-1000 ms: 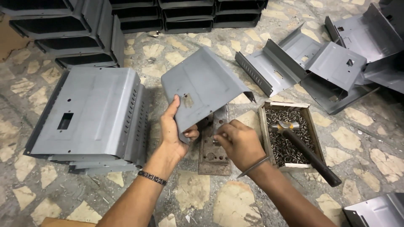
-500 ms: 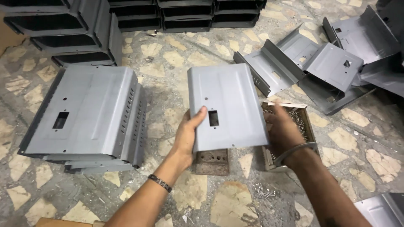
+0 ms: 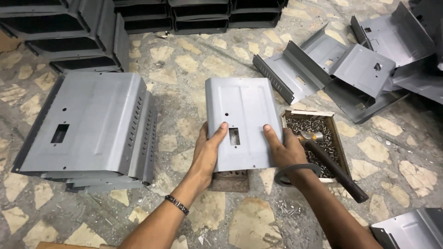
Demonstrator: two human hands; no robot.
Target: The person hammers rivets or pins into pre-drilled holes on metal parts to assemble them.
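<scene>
A grey sheet-metal cover (image 3: 242,117) with a small rectangular cutout lies flat over a rusty perforated block (image 3: 230,180) on the stone floor. My left hand (image 3: 207,150) grips its lower left edge, thumb on top near the cutout. My right hand (image 3: 284,145) presses on its lower right corner, a metal ring around the wrist. Beside my right hand stands a wooden box of small screws (image 3: 318,133) with a hammer (image 3: 330,163) lying across it.
A stack of the same grey covers (image 3: 87,124) sits to the left. Dark stacked housings (image 3: 69,37) line the back. Loose bent covers (image 3: 350,69) are piled at the back right, and another cover (image 3: 410,228) lies at the bottom right corner.
The cover was tilted up in my left hand, then turned over and laid flat on the block. My right hand moved from the block to the cover's right corner.
</scene>
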